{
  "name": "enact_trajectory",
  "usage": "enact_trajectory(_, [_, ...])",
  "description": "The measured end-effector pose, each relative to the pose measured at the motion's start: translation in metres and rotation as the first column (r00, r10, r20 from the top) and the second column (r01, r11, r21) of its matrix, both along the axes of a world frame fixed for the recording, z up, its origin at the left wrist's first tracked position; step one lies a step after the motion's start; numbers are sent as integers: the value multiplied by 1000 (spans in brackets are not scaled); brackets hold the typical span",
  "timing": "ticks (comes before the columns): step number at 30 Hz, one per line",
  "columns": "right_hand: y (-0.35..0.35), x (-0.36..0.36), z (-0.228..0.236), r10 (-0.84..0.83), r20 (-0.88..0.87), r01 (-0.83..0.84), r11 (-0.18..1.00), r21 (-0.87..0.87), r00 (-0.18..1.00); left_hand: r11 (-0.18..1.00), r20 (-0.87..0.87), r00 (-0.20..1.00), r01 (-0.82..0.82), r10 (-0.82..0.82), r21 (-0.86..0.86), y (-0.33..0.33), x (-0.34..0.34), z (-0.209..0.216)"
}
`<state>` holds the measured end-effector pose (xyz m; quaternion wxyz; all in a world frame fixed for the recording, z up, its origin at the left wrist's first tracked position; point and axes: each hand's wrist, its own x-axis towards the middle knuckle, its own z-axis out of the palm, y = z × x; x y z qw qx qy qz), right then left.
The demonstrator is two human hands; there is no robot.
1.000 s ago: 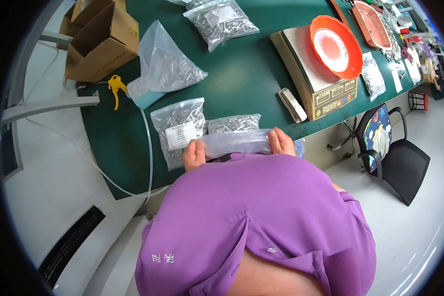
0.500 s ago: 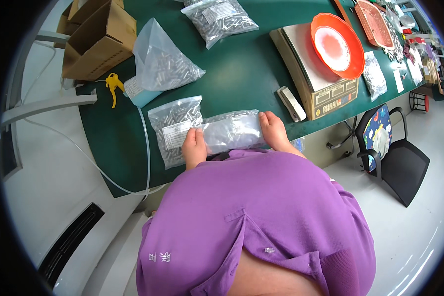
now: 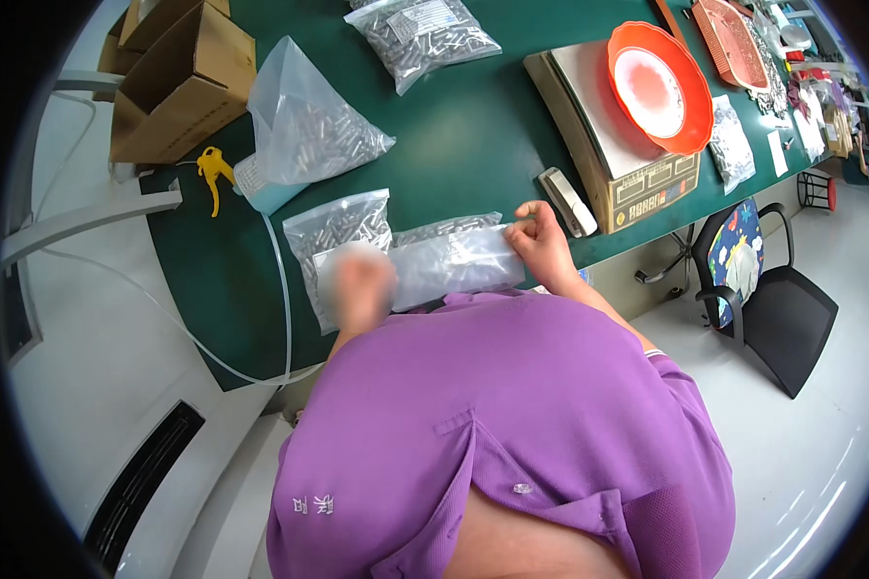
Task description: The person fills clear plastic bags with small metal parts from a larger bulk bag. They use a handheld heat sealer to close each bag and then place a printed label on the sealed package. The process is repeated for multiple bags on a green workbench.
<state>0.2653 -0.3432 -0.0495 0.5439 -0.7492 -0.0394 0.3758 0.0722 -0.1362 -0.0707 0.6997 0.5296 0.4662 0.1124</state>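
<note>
A clear plastic bag (image 3: 459, 262) with small metal parts along its far side lies at the table's near edge. My right hand (image 3: 539, 238) pinches its upper right corner between thumb and fingers. At the bag's left end is my left hand (image 3: 360, 287), blurred, so its fingers cannot be made out. Partly beneath that hand lies another bag (image 3: 336, 224), filled with small metal cylinders; its label is mostly covered. A larger open bag of similar parts (image 3: 309, 135) leans over a light blue container (image 3: 270, 188) on the left.
Cardboard boxes (image 3: 188, 87) stand at the far left, near a yellow air gun (image 3: 214, 179) and hose. Another filled bag (image 3: 423, 39) lies farther back. Right of my hands are a stapler-like tool (image 3: 568, 203) and a flat box (image 3: 647, 198) under a red-rimmed dish (image 3: 659, 89).
My right hand has shifted slightly up at the bag's corner, its fingers now more curled. My left hand has moved left and down over the neighbouring bag's label. The near bag looks flatter.
</note>
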Motion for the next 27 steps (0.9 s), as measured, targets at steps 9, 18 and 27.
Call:
enact_trajectory(9, [-2, 18, 24, 261, -130, -265, 964, -15, 957, 963, -84, 961, 258, -265, -79, 15, 2, 13])
enact_trajectory(18, [-1, 27, 20, 271, -75, -276, 960, -56, 960, 930, -1, 933, 359, -360, -80, 33, 9, 27])
enact_trajectory(27, [1, 36, 40, 523, 261, -504, 852, -141, 811, 816, -110, 831, 556, -545, 159, 40, 12, 48])
